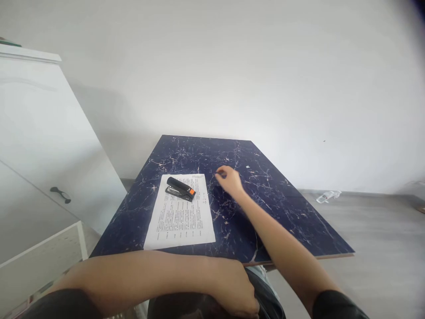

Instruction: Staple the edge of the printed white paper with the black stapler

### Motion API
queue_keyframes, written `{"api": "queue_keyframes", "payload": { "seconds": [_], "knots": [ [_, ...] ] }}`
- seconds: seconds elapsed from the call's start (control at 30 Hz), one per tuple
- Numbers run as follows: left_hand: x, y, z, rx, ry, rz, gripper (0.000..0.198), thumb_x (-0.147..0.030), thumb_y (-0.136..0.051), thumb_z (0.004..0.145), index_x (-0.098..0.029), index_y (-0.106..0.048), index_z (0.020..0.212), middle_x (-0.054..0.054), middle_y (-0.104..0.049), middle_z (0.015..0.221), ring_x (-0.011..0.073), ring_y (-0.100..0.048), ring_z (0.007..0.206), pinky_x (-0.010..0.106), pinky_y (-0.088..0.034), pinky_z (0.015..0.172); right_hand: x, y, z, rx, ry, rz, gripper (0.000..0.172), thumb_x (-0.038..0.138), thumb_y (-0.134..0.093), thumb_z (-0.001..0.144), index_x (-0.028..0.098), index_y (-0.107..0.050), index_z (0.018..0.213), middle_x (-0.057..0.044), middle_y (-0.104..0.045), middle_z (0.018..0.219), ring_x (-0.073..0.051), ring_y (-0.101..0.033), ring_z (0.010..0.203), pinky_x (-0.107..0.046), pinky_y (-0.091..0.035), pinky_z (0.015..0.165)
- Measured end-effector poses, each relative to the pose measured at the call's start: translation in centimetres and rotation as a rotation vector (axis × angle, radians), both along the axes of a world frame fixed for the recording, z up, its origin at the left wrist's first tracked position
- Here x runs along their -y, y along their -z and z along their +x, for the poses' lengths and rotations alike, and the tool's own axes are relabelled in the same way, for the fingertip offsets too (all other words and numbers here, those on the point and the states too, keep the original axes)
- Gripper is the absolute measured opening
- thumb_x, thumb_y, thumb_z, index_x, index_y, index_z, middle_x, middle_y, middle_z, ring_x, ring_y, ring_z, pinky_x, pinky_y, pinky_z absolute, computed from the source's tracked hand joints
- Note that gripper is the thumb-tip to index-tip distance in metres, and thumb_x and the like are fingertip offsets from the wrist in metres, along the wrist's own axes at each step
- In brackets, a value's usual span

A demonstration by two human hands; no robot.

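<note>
My right hand (229, 178) is over the middle of the dark blue table, its thumb and forefinger pinched together. Anything between those fingertips is too small to make out. Left of it lies a printed sheet of paper (181, 221). A black stapler (181, 189) with an orange patch at one end rests on the sheet's upper part, slanting down to the right. My left hand (237, 290) lies low at the table's front edge, over my lap, fingers curled into a loose fist. Its palm side is hidden, and no object shows in it.
The marbled blue table (206, 153) stands against a pale wall. A small white scrap (248, 167) lies beyond my right hand. At left is a white cabinet (43, 133) with a dark handle (60, 195). Crumpled clear plastic (328, 196) sits on the floor at right.
</note>
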State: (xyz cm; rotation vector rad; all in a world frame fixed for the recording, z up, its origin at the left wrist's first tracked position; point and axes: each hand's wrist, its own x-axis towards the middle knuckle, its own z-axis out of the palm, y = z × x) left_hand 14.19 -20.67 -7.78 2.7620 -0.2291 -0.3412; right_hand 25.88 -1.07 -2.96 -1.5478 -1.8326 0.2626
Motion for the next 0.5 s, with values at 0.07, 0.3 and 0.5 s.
{"api": "queue_keyframes", "payload": {
  "seconds": [0.07,0.3,0.5],
  "knots": [
    [-0.1,-0.4,0.1,-0.017,0.024,0.023,0.039,-0.040,-0.053,0.097,-0.023,-0.063,0.063,-0.001,-0.067,0.058,0.0174,-0.054,0.041,0.032,-0.035,0.035,-2.7,-0.5,4.9,0.007,0.147,-0.008,0.020,0.021,-0.063,0.082,0.021,-0.073,0.100,-0.008,-0.077,0.102,-0.026,-0.072,0.096,-0.041,-0.055,0.096],
    [-0.3,-0.7,0.3,-0.010,0.023,-0.031,0.031,-0.040,-0.060,0.094,-0.024,-0.069,0.069,-0.001,-0.070,0.064,0.0168,-0.055,0.043,0.032,-0.038,0.039,-7.8,1.8,15.6,0.008,0.497,-0.037,0.036,0.037,-0.072,0.073,0.016,-0.075,0.102,-0.016,-0.075,0.100,-0.035,-0.069,0.108,-0.050,-0.051,0.103],
    [-0.6,1.0,0.9,0.107,0.059,-0.169,0.024,-0.032,-0.070,0.081,-0.027,-0.065,0.058,-0.003,-0.069,0.061,0.0153,-0.054,0.041,0.029,-0.035,0.036,-9.3,3.6,15.3,0.014,0.380,-0.023,0.030,0.028,-0.065,0.070,0.019,-0.075,0.096,-0.009,-0.079,0.092,-0.028,-0.073,0.098,-0.044,-0.050,0.106]
  ]
}}
